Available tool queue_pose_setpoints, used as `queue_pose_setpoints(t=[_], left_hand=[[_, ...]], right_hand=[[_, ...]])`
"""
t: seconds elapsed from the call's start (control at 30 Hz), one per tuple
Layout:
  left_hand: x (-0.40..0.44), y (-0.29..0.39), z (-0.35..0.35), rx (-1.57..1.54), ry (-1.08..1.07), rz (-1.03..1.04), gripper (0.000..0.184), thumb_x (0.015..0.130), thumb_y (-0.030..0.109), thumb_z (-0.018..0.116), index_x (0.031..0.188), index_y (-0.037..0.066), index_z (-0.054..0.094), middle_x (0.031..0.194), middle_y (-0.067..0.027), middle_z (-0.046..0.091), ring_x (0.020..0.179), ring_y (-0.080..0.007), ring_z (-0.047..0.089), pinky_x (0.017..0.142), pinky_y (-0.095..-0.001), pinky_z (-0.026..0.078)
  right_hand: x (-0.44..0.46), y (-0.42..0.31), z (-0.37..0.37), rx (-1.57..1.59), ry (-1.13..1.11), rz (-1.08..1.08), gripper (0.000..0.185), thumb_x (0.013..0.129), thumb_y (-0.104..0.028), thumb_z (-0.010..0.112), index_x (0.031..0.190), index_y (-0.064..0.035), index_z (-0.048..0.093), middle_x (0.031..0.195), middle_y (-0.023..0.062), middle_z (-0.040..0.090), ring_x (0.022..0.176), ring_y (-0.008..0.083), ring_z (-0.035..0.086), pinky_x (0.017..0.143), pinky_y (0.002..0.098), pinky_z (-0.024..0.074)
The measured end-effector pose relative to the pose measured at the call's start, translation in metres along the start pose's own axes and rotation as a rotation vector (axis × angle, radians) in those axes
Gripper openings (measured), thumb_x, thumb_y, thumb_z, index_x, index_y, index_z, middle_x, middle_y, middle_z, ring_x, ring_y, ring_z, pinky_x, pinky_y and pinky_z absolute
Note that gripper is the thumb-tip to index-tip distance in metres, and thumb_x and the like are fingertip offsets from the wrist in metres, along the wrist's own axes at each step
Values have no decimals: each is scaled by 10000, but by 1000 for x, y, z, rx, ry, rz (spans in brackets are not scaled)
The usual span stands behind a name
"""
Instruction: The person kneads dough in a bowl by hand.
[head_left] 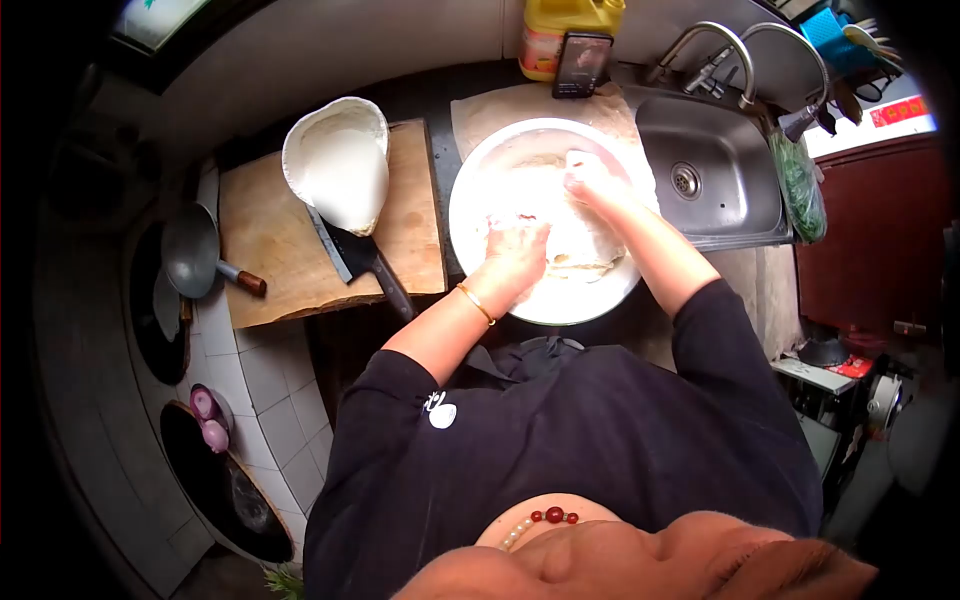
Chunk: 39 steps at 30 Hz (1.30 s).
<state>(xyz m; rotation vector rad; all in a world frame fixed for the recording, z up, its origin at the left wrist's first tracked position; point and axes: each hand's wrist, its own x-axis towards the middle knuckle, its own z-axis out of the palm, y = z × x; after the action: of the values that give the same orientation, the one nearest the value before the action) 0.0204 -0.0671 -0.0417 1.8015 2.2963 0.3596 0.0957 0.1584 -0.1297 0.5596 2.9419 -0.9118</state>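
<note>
A large white basin stands on the counter in front of me, with pale dough or flour in it, partly washed out by glare. My left hand is inside the basin at its left, its fingers curled down into the pale mass. At the upper right of the basin, my right hand is also closed, its fingers whitened; what it holds, if anything, is lost in the glare. Left of the basin, a bag of white flour rests on a wooden board, beside a cleaver.
A phone leans on a yellow jug behind the basin. To the right are a steel sink, taps and a green plastic bag. A ladle and onions lie at the left.
</note>
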Motion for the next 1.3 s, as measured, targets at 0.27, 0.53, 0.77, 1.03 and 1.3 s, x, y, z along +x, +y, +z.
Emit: queue_pose_setpoints(t=[0.27,0.53,0.77,1.03,1.3], left_hand=[[7,-3,22,106,-16,-7,394,730,76,570,1124,46,565,1179,-197,549,1152,-306,503,894,-486,406],[4,7,-3,54,-69,-31,312,696,92,603,1005,89,642,977,-127,642,931,-306,611,820,-489,426],[0,9,-1,101,-26,-22,252,705,118,596,943,122,678,849,-91,675,823,-274,650,793,-471,438],[0,1,18,175,190,43,469,673,93,620,1137,71,557,1111,-210,561,1090,-372,509,894,-477,405],[-4,14,0,131,-79,-48,294,711,149,609,998,111,654,962,-123,650,966,-298,608,871,-454,422]], right_hand=[[77,-58,48,207,-361,-296,95,813,-135,585,881,-76,616,807,93,612,725,200,558,641,350,457],[54,-11,20,687,-117,-13,78,814,-126,580,859,-74,616,780,91,611,700,193,556,619,349,457],[2,16,-12,-97,19,57,67,815,-118,575,840,-72,616,757,89,611,678,188,554,600,349,457],[111,-13,76,103,-406,-330,189,845,-144,589,1003,-83,671,879,93,671,800,158,624,745,312,506],[46,14,20,1068,-196,165,116,864,-103,552,919,-65,647,839,95,647,773,169,608,743,297,504]])
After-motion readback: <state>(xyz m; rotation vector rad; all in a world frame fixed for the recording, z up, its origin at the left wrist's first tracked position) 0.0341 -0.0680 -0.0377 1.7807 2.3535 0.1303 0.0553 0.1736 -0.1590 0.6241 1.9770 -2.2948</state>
